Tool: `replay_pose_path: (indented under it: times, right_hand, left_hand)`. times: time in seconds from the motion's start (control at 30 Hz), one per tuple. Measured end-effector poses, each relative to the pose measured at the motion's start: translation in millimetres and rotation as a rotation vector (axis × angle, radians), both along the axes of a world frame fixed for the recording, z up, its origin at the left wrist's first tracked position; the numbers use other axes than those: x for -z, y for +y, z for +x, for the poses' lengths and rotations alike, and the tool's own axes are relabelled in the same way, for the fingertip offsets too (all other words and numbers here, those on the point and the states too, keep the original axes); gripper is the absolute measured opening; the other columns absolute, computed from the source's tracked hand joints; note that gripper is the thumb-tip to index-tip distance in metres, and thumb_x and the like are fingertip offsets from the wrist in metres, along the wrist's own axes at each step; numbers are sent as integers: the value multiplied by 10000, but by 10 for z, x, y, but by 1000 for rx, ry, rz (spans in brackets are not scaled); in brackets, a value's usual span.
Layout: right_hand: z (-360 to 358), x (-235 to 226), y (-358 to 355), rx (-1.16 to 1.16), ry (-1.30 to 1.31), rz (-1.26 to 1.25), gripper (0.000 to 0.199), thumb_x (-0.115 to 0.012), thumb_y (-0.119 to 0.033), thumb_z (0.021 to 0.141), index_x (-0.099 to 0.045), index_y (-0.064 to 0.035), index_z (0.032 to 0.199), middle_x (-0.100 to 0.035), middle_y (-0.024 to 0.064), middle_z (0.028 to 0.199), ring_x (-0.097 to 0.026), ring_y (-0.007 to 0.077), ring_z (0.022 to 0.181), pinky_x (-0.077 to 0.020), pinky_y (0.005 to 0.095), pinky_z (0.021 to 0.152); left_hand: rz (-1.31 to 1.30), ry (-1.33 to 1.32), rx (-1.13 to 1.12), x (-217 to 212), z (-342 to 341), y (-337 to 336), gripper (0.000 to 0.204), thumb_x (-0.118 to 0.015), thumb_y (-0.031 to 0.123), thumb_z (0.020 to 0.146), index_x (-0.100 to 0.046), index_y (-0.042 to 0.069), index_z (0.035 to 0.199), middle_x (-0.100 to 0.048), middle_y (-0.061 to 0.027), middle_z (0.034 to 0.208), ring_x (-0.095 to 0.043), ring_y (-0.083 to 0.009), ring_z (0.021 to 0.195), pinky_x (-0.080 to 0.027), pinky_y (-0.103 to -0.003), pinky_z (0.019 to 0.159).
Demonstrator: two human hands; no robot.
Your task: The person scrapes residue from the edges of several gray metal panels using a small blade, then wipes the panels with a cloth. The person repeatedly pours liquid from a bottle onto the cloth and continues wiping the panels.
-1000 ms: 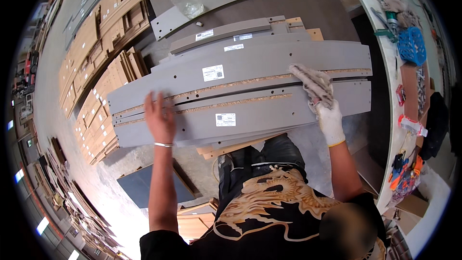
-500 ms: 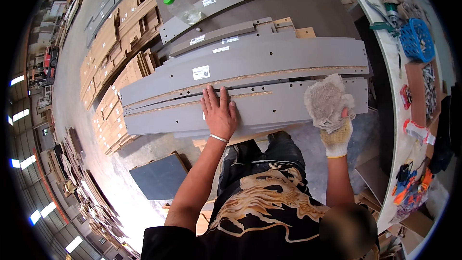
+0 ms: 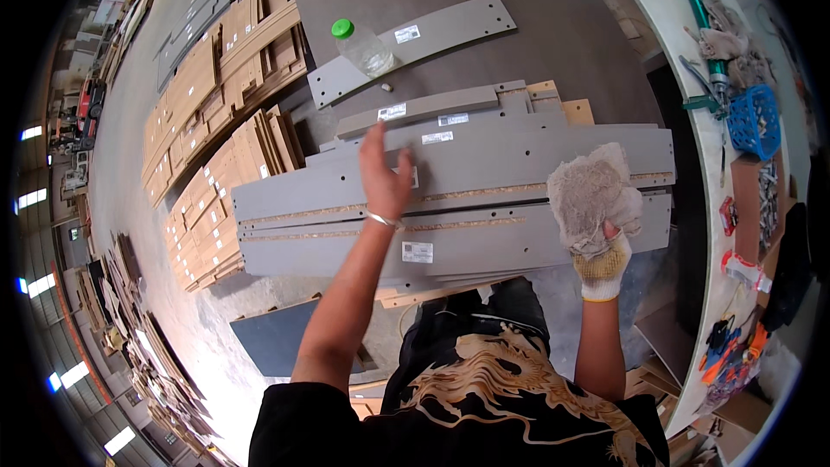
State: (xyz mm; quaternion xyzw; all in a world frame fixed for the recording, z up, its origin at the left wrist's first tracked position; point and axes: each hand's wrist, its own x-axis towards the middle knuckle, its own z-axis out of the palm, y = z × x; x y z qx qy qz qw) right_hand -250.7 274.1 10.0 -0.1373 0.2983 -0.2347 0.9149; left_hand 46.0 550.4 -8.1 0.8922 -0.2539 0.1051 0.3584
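Two long grey panels lie side by side in front of me, the far panel point(image 3: 484, 160) and the near panel point(image 3: 346, 252). Each has small holes and a rough groove exposing the board's core. Over the far panel, my bare left hand point(image 3: 386, 177) is held open, fingers stretched toward a narrow grey strip point(image 3: 450, 106) behind it; whether it touches is unclear. My right hand point(image 3: 603, 270), in a knitted glove, grips a fluffy grey rag point(image 3: 595, 195) against the right part of the panels. The rag hides most of those fingers.
Behind the strip, a clear bottle with a green cap point(image 3: 367, 52) stands by another grey panel point(image 3: 458, 30). Stacks of brown boards point(image 3: 203, 195) lie at left. A white bench point(image 3: 705, 294) on the right carries a blue basket point(image 3: 754, 124) and tools.
My left hand has lifted from the near panel's groove and moved away from me over the far panel. The right hand keeps the rag on the panels. The whole view has shifted.
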Motion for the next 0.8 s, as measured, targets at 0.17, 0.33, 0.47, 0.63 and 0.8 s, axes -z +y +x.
replay_pose_path:
  times: [0.17, 0.33, 0.47, 0.63, 0.8]
  right_hand:
    - [421, -106, 133, -15, -82, 44, 582, -599, -105, 944, -477, -36, 1509, -558, 173, 1487, -558, 385, 1351, -467, 548, 1131]
    - [683, -114, 346, 57, -62, 31, 595, -614, -147, 961, -454, -55, 1527, -552, 171, 1489, -564, 394, 1335, -468, 551, 1126]
    - [766, -96, 320, 111, -43, 41, 598, -629, -230, 1019, -415, -81, 1556, -506, 166, 1527, -509, 382, 1389, -439, 556, 1148]
    - [1075, -134, 419, 59, -104, 75, 655, -578, -404, 1062, -347, -113, 1602, -410, 145, 1607, -423, 373, 1456, -382, 571, 1186]
    - [1163, -95, 615, 30, -81, 98, 665, -555, -435, 1068, -336, -121, 1611, -405, 134, 1615, -417, 366, 1465, -371, 569, 1198]
  left_hand:
    - [-77, 287, -184, 557, 2278, 273, 1195, -935, 385, 729, -257, -90, 1590, -378, -315, 1606, -377, -393, 1508, -307, -400, 1235]
    - [-192, 581, 64, 695, 2928, -168, 799, -920, 288, 776, -542, -78, 1378, -648, -228, 1355, -595, -309, 1287, -387, -417, 1147]
    - [240, 71, 434, 27, 2156, -1010, 546, -894, 184, 708, -655, 2, 1164, -709, -163, 1155, -655, -321, 1159, -462, -438, 1031]
    - [433, -438, 896, -986, 1285, -1369, 192, -704, 75, 753, -628, 82, 930, -660, -61, 924, -639, -237, 988, -472, -376, 912]
    - [555, -532, 962, -1512, 1008, -1486, 101, -656, 68, 773, -612, 79, 863, -637, -54, 864, -623, -224, 909, -465, -366, 866]
